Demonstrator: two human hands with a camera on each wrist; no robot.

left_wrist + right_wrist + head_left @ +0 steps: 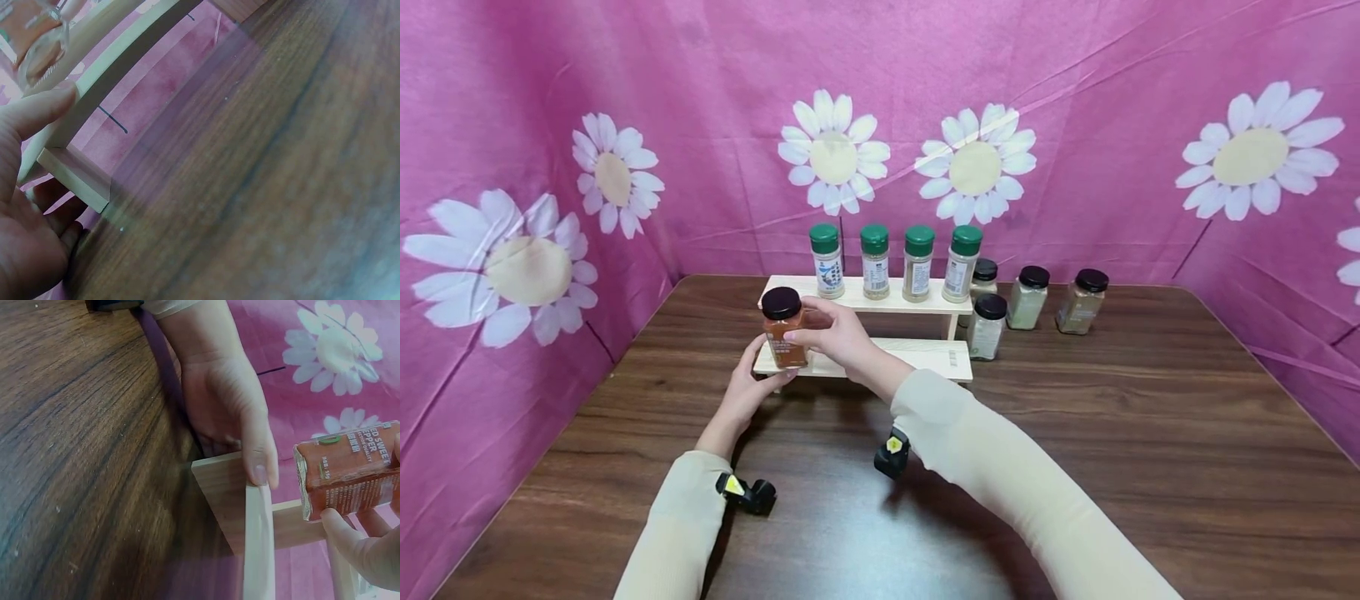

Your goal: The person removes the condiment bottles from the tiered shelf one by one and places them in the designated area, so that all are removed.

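Note:
My right hand grips a square spice jar of red powder with a black lid, its label partly reading "sweet pepper". In the right wrist view the jar is held just above the lower board of a two-step wooden rack, apart from it. My left hand holds the rack's left end. The left wrist view shows its thumb on the front board's edge and its other fingers around the end support, partly hidden behind it.
Several green-capped shakers stand in a row on the upper step. Right of the rack, on the brown wooden table, stand several black-lidded jars, one partly hidden. A pink flowered cloth hangs behind.

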